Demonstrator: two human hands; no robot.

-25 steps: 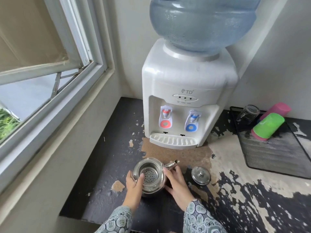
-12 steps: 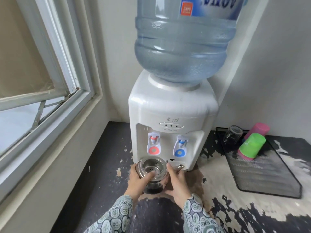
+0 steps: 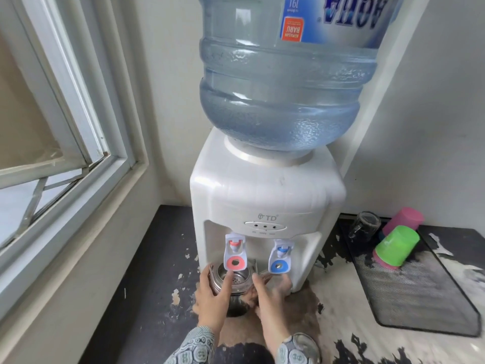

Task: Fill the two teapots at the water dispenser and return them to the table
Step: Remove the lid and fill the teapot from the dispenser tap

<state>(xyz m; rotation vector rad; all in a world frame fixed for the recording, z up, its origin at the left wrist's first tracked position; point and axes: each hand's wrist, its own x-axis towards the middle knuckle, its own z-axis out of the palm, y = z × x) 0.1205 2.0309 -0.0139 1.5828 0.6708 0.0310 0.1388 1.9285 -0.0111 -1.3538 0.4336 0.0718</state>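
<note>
Under the red tap (image 3: 235,254) of the water dispenser (image 3: 265,203), the left hand (image 3: 212,298) and right hand (image 3: 271,295) clasp the open steel teapot (image 3: 231,281) from either side; its lid (image 3: 305,346) lies on the worn counter (image 3: 147,298) by the right sleeve.

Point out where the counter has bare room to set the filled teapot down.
Free: the dark counter between window wall and dispenser; the peeling patch between dispenser and mesh tray. Crowded: under the taps, where both hands hold the teapot; the tray's far end, with cups.
</note>
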